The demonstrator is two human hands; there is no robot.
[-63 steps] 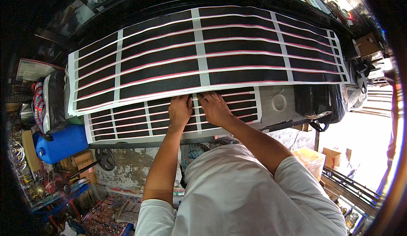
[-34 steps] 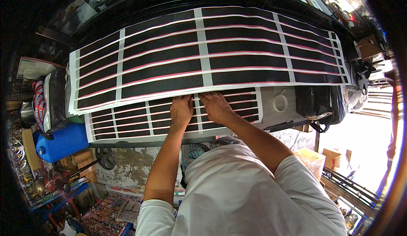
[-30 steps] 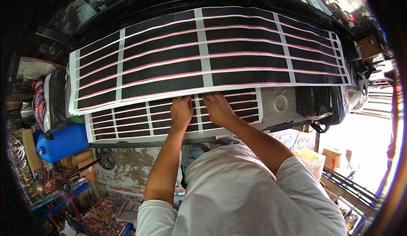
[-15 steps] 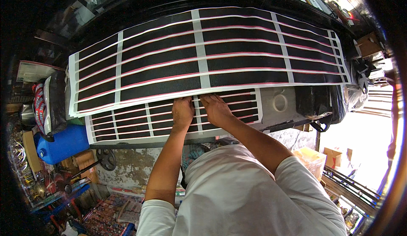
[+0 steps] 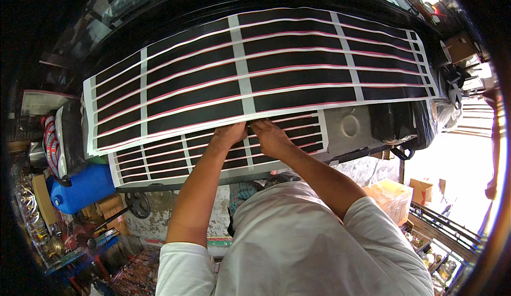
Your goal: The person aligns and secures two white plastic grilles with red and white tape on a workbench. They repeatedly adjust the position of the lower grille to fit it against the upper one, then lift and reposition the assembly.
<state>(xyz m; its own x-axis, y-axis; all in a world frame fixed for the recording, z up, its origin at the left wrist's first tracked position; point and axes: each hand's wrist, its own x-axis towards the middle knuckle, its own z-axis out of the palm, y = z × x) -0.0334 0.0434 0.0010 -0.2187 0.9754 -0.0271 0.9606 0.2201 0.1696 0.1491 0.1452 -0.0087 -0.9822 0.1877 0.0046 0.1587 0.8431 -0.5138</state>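
Note:
A stack of large black sheets with white and red stripes (image 5: pixel 191 96) lies across the work surface, its near edge over a smaller striped sheet (image 5: pixel 205 154). My left hand (image 5: pixel 231 134) is at that near edge, turned toward the right hand, its fingers closed and their tips partly hidden. Beside it, my right hand (image 5: pixel 272 138) has its fingers bent and pressed together at the same edge, over the smaller sheet. Whatever lies between the fingers of either hand is too small or too covered to make out.
Bare grey work surface (image 5: pixel 340 128) shows right of the smaller sheet, with a round mark on it. Black plastic-wrapped bundles (image 5: pixel 394 123) sit at the right end. At left are a blue plastic container (image 5: pixel 85 189) and a black handwheel (image 5: pixel 139 205). A cardboard box (image 5: pixel 391 197) stands lower right.
My left hand has turned so its fingers point toward the right hand, and its forearm has swung outward to the left. The hands are closer together. The upper stack appears slightly shifted left.

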